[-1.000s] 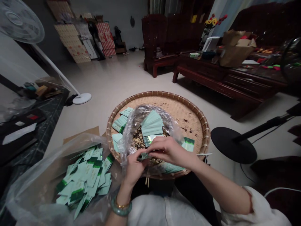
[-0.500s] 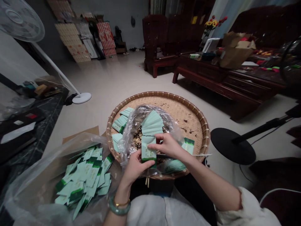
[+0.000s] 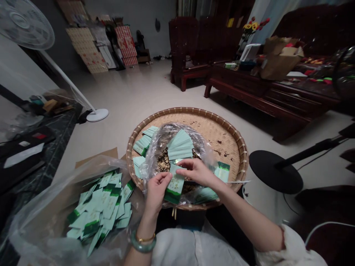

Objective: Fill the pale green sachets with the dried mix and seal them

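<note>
Both my hands hold one pale green paper packet (image 3: 175, 187) with a dark green band at its lower end. My left hand (image 3: 156, 192) pinches its upper left edge, and my right hand (image 3: 198, 172) has thumb and fingers closed at its upper right. Just beyond lies a fanned stack of similar packets (image 3: 180, 143) on an opened clear plastic bag (image 3: 154, 147). Dark and tan dried bits (image 3: 163, 162) fill that bag. A thin, light, flat-looking tool (image 3: 235, 181) pokes out to the right under my right forearm. All this rests in a round woven bamboo tray (image 3: 244, 151).
More packets (image 3: 142, 145) lie along the tray's left side, others (image 3: 222, 170) at its right. Left of the tray, a large clear bag (image 3: 36, 218) holds a heap of packets (image 3: 102, 207). Fan bases, one white (image 3: 97, 115) and one black (image 3: 274, 171), stand on the floor.
My left hand has shifted its grip from the packet's lower end to its upper left edge. The packet now tilts, its dark green end lower and further left. My right hand stays near the top.
</note>
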The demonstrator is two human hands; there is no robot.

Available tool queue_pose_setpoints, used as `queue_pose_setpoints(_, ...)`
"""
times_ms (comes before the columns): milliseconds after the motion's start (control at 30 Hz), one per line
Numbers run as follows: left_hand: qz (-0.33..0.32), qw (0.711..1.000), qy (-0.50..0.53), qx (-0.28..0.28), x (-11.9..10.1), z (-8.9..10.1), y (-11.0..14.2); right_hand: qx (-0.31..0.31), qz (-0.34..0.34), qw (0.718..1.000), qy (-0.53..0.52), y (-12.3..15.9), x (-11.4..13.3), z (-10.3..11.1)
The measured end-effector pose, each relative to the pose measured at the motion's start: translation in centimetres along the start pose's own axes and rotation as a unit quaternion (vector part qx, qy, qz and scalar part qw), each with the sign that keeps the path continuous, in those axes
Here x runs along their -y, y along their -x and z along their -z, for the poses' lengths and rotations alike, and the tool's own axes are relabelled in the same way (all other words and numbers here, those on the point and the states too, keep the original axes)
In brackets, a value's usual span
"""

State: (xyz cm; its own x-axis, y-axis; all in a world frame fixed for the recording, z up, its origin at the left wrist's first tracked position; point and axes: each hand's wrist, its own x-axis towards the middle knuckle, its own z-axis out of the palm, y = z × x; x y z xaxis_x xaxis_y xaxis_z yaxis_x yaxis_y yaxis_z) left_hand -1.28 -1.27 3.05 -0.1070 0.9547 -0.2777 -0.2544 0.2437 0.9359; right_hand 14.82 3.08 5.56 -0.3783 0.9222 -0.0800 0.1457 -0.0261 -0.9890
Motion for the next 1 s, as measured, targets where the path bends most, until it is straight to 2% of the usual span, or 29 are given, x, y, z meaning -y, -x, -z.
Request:
queue_pose_setpoints(167, -0.005, 0.999, -0.041, 0.011, -0.3, -0.3, 0.7, -0.04, 0.055, 0.995, 0.077, 0.0, -0.3, -0.6)
queue_pose_setpoints(267, 0.053, 0.995, -0.024, 0.086, -0.4, -0.3, 1.1, -0.056, 0.082, 0.992, 0.081, 0.1, -0.4, -0.8)
queue_pose_setpoints(333, 0.107, 0.984, -0.022, 0.142, -0.4, -0.3, 1.4, -0.069, 0.078, 0.992, 0.077, 0.2, -0.6, -0.7)
queue_pose_setpoints(367, 0.126, 0.98, -0.023, 0.153, -0.4, -0.3, 1.5, -0.081, 0.072, 0.991, 0.079, 0.2, -0.7, -0.4)
queue_pose_setpoints(467, 0.127, 0.986, -0.001, 0.108, -0.1, -0.2, 1.4, -0.121, 0.068, 0.981, 0.138, 0.9, -1.4, 0.8)
queue_pose_setpoints(533, 0.107, 0.991, 0.028, 0.069, 0.0, -0.1, 1.2, -0.11, 0.076, 0.962, 0.236, 1.8, -2.2, 1.8)
queue_pose_setpoints(633, 0.091, 0.993, 0.059, 0.041, 0.1, -0.1, 0.9, -0.046, 0.065, 0.9, 0.428, 3.2, -3.8, 2.5)
queue_pose_setpoints(700, 0.092, 0.993, 0.069, 0.031, 0.0, -0.2, 0.8, -0.023, 0.046, 0.868, 0.494, 3.9, -4.7, 2.4)
queue_pose_setpoints(767, 0.093, 0.993, 0.072, 0.024, -0.1, -0.4, 0.9, -0.015, 0.03, 0.851, 0.524, 4.0, -5.2, 1.9)
queue_pose_setpoints(867, 0.089, 0.993, 0.071, 0.014, -0.1, -0.5, 1.1, -0.005, 0.018, 0.859, 0.512, 3.6, -5.4, 1.5)
queue_pose_setpoints(1000, 0.072, 0.995, 0.061, -0.012, 0.0, 0.0, 1.3, 0.0, 0.01, 0.921, 0.388, 3.1, -5.1, 2.6)
